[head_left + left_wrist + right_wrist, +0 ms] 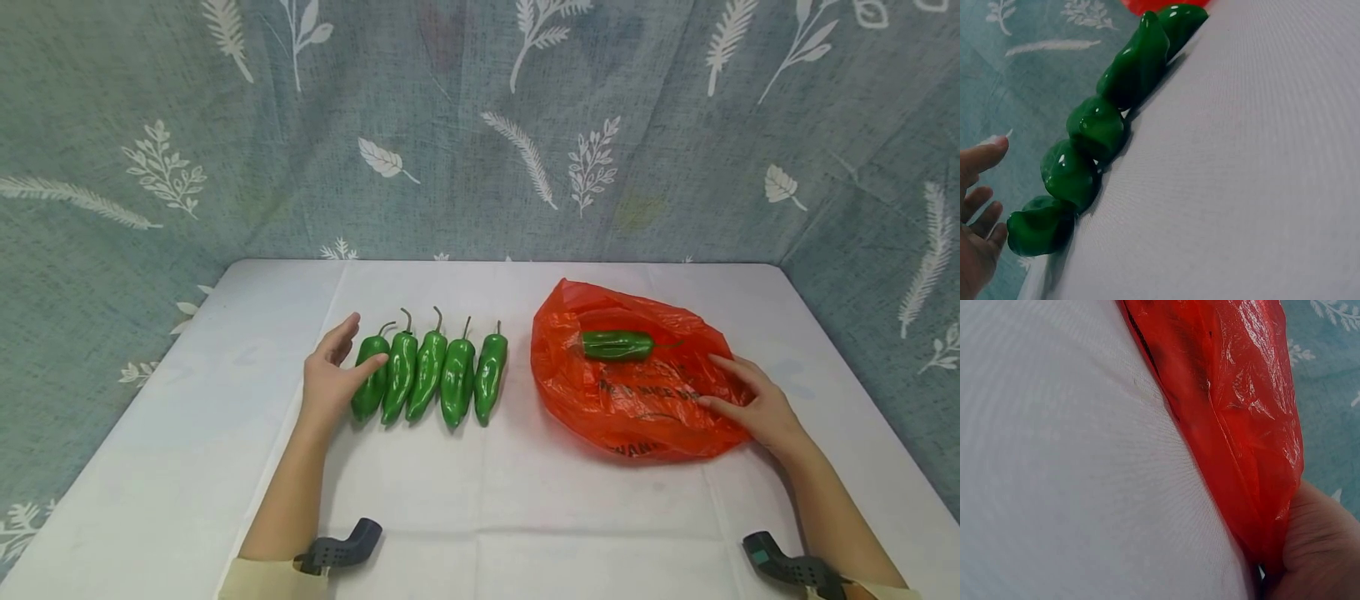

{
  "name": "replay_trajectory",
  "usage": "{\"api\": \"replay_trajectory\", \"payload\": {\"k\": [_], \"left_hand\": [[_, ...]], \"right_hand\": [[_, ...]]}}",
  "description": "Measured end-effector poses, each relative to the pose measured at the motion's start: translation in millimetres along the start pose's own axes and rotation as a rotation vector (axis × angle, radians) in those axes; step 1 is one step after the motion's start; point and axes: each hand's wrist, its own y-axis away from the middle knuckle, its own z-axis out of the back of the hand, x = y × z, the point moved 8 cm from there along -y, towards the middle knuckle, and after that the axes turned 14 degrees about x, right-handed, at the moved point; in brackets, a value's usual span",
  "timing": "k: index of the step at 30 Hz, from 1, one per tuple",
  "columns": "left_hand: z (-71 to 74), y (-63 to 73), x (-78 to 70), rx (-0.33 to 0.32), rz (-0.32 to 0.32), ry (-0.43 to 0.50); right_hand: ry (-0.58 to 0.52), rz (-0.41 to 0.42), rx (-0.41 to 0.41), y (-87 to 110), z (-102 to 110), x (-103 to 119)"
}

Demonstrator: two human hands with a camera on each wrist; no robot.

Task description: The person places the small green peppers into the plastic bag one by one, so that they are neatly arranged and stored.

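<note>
Five green chili peppers lie side by side on the white cloth, stems toward the far side. My left hand is at the leftmost pepper, thumb and fingers apart, the thumb overlapping it in the head view. In the left wrist view, the fingertips are right beside that same end pepper. To the right lies a red plastic bag with black print, its mouth spread. Another green pepper lies sideways in it. My right hand rests at the bag's right edge, thumb and fingers spread over the plastic.
A white cloth covers the table. Behind and at the sides hangs a grey-green curtain with white leaf patterns. A dark wrist device is strapped to the left forearm, and a similar device to the right.
</note>
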Motion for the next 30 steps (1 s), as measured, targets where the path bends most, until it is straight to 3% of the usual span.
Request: {"api": "replay_trajectory", "payload": {"k": [9, 23, 30], "left_hand": [[-2.3, -3.4, 18.2, 0.017, 0.049, -0.030], [-6.6, -5.2, 33.4, 0.049, 0.123, -0.082], [-6.6, -4.0, 39.5, 0.082, 0.215, -0.173]], "right_hand": [[0.000, 0.003, 0.001, -0.6, 0, -1], [0.002, 0.004, 0.006, 0.1, 0, 1], [0.009, 0.008, 0.004, -0.3, -1, -1]]}}
